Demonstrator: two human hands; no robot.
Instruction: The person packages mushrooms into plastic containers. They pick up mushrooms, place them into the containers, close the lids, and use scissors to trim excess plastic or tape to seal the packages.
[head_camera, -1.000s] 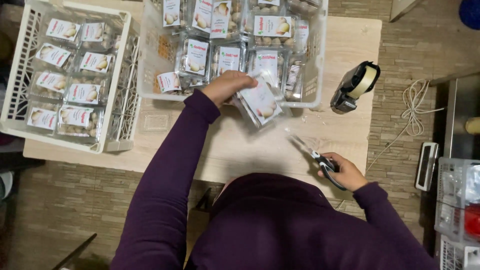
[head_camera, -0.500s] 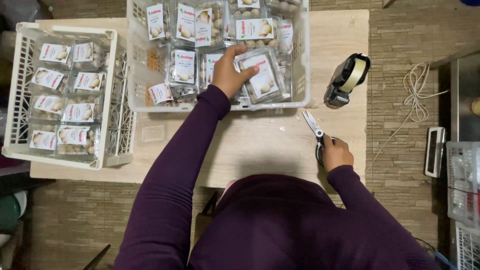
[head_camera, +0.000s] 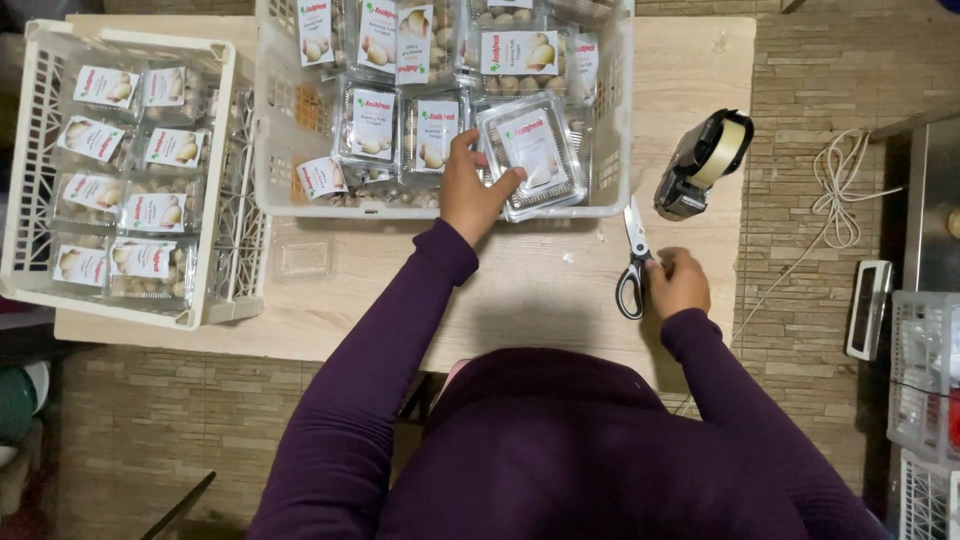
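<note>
Sleeves (head_camera: 390, 340) were dark purple, plain. Clear clamshell pack (head_camera: 530, 150) under the left hand (head_camera: 470, 195) had a white label w/ red & green print. Crate (head_camera: 440, 205) holding it was white lattice; crate to its left (head_camera: 35, 150) cream-white, same labels. Scissors (head_camera: 634, 262) right of the crate: black handles, silver blades. Tape dispenser (head_camera: 700, 165) beyond them black w/ tan roll. Table (head_camera: 520, 280) pale wood grain.

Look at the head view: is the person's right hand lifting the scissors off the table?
No, the right hand rests beside the scissors, which lie flat on the wooden table.
</note>
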